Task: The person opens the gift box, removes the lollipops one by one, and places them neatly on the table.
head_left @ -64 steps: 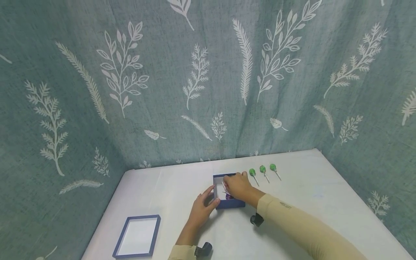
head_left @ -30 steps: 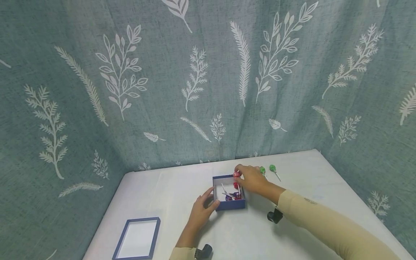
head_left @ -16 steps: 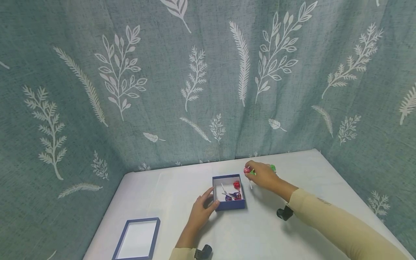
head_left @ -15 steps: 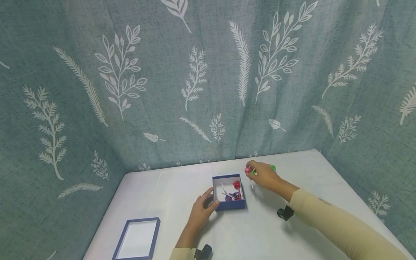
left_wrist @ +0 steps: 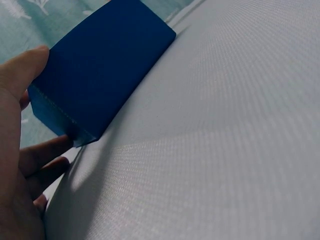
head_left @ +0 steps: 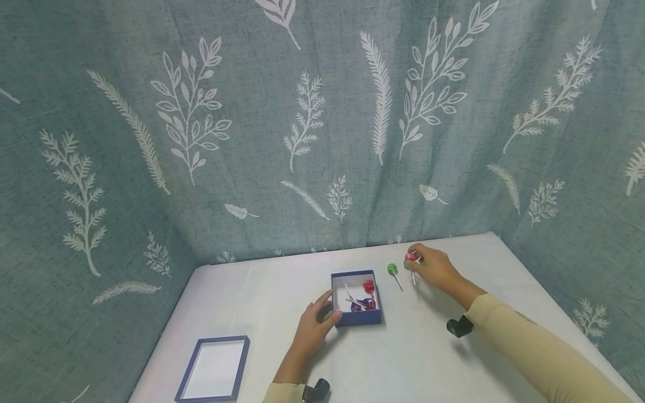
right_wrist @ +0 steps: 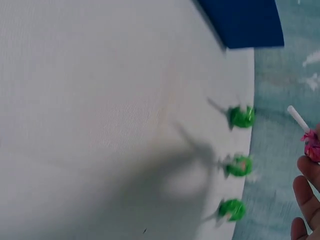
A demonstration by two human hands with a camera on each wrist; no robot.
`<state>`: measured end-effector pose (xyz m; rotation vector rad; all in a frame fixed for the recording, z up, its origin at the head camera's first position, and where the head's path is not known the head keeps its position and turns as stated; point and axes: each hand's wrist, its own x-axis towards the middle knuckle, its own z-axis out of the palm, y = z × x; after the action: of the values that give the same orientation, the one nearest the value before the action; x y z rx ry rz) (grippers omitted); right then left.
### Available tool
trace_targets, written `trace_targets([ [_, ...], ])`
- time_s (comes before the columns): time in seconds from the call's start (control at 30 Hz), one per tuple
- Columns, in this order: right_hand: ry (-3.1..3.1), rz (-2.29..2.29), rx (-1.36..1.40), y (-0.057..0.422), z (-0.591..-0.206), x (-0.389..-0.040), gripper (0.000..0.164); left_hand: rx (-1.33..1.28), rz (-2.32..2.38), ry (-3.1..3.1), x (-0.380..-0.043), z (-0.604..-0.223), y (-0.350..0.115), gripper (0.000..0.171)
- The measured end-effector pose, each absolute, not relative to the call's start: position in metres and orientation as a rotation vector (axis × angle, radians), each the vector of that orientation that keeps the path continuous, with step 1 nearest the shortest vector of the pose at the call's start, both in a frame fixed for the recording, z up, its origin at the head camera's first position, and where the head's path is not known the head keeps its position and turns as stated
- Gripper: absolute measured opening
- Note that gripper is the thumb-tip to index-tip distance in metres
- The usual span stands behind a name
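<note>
My right hand (head_left: 437,270) pinches a pink lollipop (head_left: 410,256) by its wrapped head, the white stick hanging down; it hovers above the row of green lollipops. In the right wrist view the pink lollipop (right_wrist: 312,147) stays between the fingertips. One green lollipop (head_left: 392,270) lies left of that hand, and a second is partly covered by it; the head view hides the third. My left hand (head_left: 311,327) holds the near left corner of an open blue box (head_left: 358,318), thumb in front and fingers along the side. Inside are red lollipops (head_left: 369,286) and purple lollipops (head_left: 355,306).
A shallow blue-rimmed lid (head_left: 242,366) lies with its white inside up at the front left of the white table (head_left: 282,280). A patterned green curtain (head_left: 282,212) hangs behind the table and along both sides.
My right hand has taken the pink lollipop out of the box and carried it right, past the first green lollipop to above the second. My left hand has stayed at the box corner.
</note>
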<state>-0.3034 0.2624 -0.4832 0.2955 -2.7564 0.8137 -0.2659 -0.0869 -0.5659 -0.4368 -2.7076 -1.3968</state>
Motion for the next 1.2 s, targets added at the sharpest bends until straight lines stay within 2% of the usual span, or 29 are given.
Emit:
trace_targets([
  [0.73,-2.791,0.923,-0.029,0.309,-0.514,-0.313,0.033,-0.422,-1.422,-2.713,-0.265,-0.564,-0.087,0.057],
  [1.2,-2.875,0.873,-0.097,0.331,-0.523,-0.319,0.035,-0.431,-1.448,-2.703,-0.266,-0.567,-0.087,0.058],
])
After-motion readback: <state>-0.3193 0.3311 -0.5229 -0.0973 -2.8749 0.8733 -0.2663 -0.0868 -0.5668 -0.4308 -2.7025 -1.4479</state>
